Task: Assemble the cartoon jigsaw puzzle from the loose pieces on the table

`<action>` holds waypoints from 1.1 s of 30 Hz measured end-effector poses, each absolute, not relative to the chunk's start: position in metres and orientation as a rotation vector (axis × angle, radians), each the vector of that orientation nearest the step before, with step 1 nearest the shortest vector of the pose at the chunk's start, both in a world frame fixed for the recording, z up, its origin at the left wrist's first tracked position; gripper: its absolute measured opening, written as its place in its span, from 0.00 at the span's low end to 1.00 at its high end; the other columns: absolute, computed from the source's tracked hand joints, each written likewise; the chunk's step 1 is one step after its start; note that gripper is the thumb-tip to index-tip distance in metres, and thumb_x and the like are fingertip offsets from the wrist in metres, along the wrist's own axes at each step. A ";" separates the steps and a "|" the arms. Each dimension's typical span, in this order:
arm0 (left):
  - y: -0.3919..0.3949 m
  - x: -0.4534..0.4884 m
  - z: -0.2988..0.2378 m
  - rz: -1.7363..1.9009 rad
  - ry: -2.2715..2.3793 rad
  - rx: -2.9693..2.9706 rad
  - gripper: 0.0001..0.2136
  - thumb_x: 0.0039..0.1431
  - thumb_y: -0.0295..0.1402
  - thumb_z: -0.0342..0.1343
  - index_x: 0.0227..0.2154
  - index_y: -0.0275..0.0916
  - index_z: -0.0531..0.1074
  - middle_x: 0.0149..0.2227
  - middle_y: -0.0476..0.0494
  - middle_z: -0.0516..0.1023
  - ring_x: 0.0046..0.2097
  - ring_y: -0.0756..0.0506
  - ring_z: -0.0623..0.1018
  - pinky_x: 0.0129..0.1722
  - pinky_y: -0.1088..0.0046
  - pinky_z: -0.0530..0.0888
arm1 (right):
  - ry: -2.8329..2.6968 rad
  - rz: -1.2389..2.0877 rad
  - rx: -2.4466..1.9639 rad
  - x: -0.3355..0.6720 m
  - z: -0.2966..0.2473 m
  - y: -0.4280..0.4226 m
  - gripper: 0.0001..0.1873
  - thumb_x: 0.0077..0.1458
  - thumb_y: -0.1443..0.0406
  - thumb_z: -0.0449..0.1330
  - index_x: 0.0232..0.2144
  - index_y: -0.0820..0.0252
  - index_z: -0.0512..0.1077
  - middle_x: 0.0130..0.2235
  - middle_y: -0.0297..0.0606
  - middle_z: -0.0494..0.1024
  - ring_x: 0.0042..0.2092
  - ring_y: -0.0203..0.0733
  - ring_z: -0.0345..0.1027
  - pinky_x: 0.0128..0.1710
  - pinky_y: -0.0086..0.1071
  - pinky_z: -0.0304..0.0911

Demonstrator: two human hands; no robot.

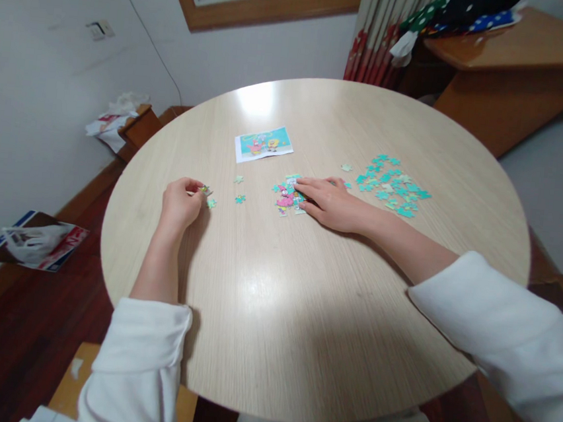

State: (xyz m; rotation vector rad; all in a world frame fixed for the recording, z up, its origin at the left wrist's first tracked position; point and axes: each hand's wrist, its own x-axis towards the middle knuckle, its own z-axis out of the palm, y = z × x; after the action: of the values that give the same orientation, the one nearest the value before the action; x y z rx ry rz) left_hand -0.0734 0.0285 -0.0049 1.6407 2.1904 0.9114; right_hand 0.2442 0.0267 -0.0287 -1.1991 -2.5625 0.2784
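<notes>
Head view: two bare hands are recorded over a round table (256,368). Left hand (181,205), toward the table's left side, is found with thumb and forefinger pinched on a small jigsaw piece (206,191), its outline partly covered by the fingertips. A green piece (212,203) lies just beside that grip; a pale piece (239,180) and a teal piece (240,199) lie between this hand and the partly joined puzzle (285,200), which sits near the middle of the table. Right hand (329,204) is laid palm down over the right part of the puzzle, fingers extended and thumb apart, with nothing seen gripped; what lies beneath the palm cannot be determined. Farther right, a spread of loose pieces (393,184) is noted, mostly teal, and beyond the puzzle lies a printed picture sheet (264,145). Handling assessment: the pieces appear thin and very light, probably stiff card, weakest at their narrow knobs and apt to slide on the smooth surface. A hold on opposite edges, between thumb and forefinger, is judged soundest. The joined section would likely flex or part at its seams if raised by one corner; flat pressure across several pieces should steady it better
</notes>
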 end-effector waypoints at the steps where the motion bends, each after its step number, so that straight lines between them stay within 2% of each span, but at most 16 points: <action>1: 0.028 -0.073 -0.004 0.924 2.188 1.631 0.09 0.48 0.28 0.58 0.34 0.35 0.78 0.34 0.40 0.80 0.34 0.44 0.76 0.34 0.70 0.70 | -2.562 0.280 -1.202 0.244 -0.028 0.027 0.25 0.65 0.60 0.45 0.59 0.61 0.66 0.63 0.54 0.66 0.64 0.57 0.58 0.59 0.53 0.49; 11: 0.030 -0.068 -0.006 1.040 2.010 1.617 0.09 0.47 0.32 0.59 0.31 0.35 0.79 0.28 0.42 0.79 0.30 0.46 0.75 0.31 0.70 0.70 | -2.570 0.285 -1.218 0.243 -0.025 0.024 0.25 0.65 0.60 0.45 0.59 0.61 0.66 0.63 0.55 0.66 0.64 0.57 0.58 0.58 0.53 0.49; 18: 0.026 -0.054 -0.001 1.127 1.815 1.548 0.08 0.45 0.35 0.62 0.26 0.35 0.78 0.25 0.45 0.76 0.25 0.50 0.69 0.24 0.75 0.64 | -2.561 0.289 -1.198 0.244 -0.025 0.025 0.25 0.65 0.60 0.45 0.60 0.59 0.66 0.63 0.53 0.67 0.64 0.57 0.58 0.58 0.52 0.49; 27: 0.015 -0.033 0.007 1.037 1.679 1.537 0.10 0.46 0.37 0.63 0.21 0.36 0.73 0.20 0.50 0.69 0.24 0.52 0.65 0.25 0.74 0.61 | -2.567 0.294 -1.216 0.244 -0.027 0.026 0.24 0.65 0.60 0.45 0.59 0.60 0.66 0.63 0.53 0.66 0.65 0.56 0.57 0.59 0.50 0.49; 33: 0.011 -0.023 0.004 0.985 1.589 1.581 0.12 0.47 0.40 0.63 0.22 0.36 0.73 0.22 0.49 0.71 0.26 0.51 0.67 0.28 0.72 0.64 | -2.567 0.279 -1.189 0.244 -0.027 0.026 0.24 0.65 0.60 0.45 0.59 0.59 0.67 0.62 0.53 0.67 0.64 0.55 0.58 0.58 0.51 0.49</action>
State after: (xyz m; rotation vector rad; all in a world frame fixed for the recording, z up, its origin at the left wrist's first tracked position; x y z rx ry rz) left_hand -0.0234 0.0112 0.0044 1.5807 1.5892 0.9849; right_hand 0.2443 0.0263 -0.0274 -1.1894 -2.5667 0.2792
